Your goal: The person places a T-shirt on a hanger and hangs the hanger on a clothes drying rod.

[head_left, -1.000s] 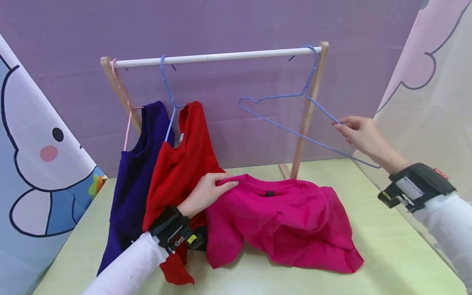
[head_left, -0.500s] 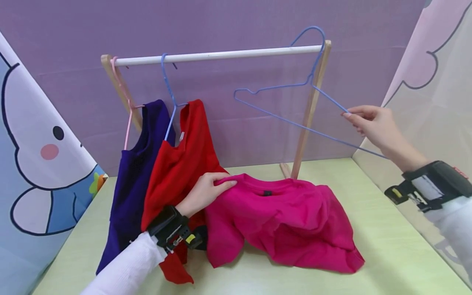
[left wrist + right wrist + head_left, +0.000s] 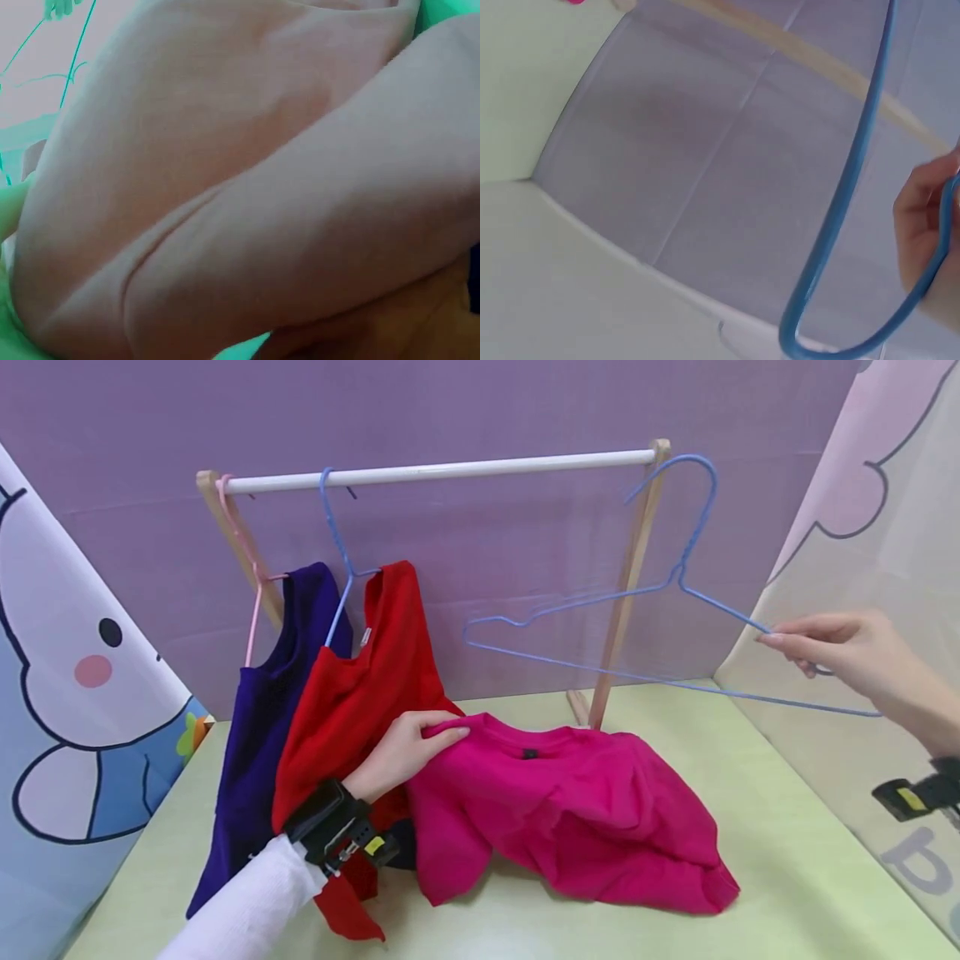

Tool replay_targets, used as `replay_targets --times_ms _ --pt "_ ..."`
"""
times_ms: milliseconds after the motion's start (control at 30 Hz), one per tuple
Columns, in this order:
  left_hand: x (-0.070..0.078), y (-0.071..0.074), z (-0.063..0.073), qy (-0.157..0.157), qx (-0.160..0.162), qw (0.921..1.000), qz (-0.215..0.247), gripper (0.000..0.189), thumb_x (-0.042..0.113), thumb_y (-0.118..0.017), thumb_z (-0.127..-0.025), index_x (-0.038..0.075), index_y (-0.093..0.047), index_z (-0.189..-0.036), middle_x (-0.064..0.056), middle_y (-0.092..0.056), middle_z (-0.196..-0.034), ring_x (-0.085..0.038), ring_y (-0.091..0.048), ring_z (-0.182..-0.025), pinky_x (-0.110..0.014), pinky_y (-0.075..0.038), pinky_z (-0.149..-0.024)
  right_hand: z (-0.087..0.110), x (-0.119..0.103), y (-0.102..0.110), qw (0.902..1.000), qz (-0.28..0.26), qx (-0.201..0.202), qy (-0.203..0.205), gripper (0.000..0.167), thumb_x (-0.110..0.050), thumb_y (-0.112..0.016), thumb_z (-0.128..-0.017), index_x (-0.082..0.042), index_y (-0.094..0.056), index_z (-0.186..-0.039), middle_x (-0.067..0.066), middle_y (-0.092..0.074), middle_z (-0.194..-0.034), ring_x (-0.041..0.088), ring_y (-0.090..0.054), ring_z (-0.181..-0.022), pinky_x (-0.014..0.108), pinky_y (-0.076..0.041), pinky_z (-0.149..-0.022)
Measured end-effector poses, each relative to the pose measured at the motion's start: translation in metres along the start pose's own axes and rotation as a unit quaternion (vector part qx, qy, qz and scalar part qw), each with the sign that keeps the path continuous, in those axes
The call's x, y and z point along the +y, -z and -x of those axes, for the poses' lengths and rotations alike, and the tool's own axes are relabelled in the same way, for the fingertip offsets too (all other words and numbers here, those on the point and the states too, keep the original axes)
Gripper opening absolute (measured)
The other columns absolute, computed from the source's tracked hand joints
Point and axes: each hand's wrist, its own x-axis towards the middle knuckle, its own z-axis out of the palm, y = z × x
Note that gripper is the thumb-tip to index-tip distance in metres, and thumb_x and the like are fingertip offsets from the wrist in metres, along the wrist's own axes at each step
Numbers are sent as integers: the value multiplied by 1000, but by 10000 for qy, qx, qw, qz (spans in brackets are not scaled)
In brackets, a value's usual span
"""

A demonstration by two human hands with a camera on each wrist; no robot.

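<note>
Blue wire hanger (image 3: 600, 635) — right of frame, off the rail (image 3: 435, 471), pinched by right hand (image 3: 862, 656). Left hand (image 3: 405, 752) grips magenta shirt (image 3: 585, 810) — centre, on table (image 3: 787, 860).

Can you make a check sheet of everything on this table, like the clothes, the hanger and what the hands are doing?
Surface: pale green table, bare around the clothes.
Job's things: blue hanger is off the white rail, held in the air to the right of the rack. Pink shirt lies crumpled on the table.
Clutter: purple top on a pink hanger and red top on another blue one, both on the rail.
Hands: right hand pinches the hanger's right end; left hand grips the pink shirt's collar edge.
Cables: nothing seen.
Surroundings: purple back wall, cartoon panels on both sides.
</note>
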Motion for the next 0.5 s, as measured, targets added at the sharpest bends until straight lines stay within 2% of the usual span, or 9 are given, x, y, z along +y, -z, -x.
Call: replay_targets --times_ms 67,167,367,433,500 --pt "0 1 1 19 -7 10000 6 20 22 -63 -82 8 -68 -97 -2 -64 -84 -15 -53 -72 -28 -44 -67 5 8 6 9999 25 -74 -113 15 -19 -59 -85 -12 -68 -95 -5 -49 -59 5 -44 -72 23 -27 -63" --pt "-1 3 1 13 -56 10000 4 20 21 -63 -82 8 -68 -97 -3 -64 -85 -15 -53 -73 -27 -44 -66 12 19 16 9999 -68 -134 -71 14 -12 -58 -85 -10 -69 -94 -4 -48 -57 6 -44 -68 24 -26 -60" --pt "-4 7 3 17 -268 9996 92 23 21 -62 -83 8 -67 -101 -3 -64 -89 -15 -53 -80 -28 -44 -70 20 38 23 9978 -173 -216 597 19 7 -55 -82 -5 -70 -85 -2 -45 -53 10 -44 -59 25 -27 -57" --pt "-5 8 4 -7 -335 9994 116 25 22 -62 -83 8 -67 -104 -4 -64 -93 -16 -53 -83 -28 -44 -72 22 42 23 9974 -141 -291 645 18 9 -55 -81 -3 -69 -84 -1 -44 -53 11 -43 -57 25 -28 -57" --pt "-6 8 4 -27 -403 9991 140 27 23 -63 -83 9 -66 -105 -4 -64 -95 -16 -53 -85 -28 -44 -72 23 45 21 9977 20 -442 516 15 5 -55 -83 -3 -68 -86 -2 -44 -54 11 -44 -59 25 -28 -59"
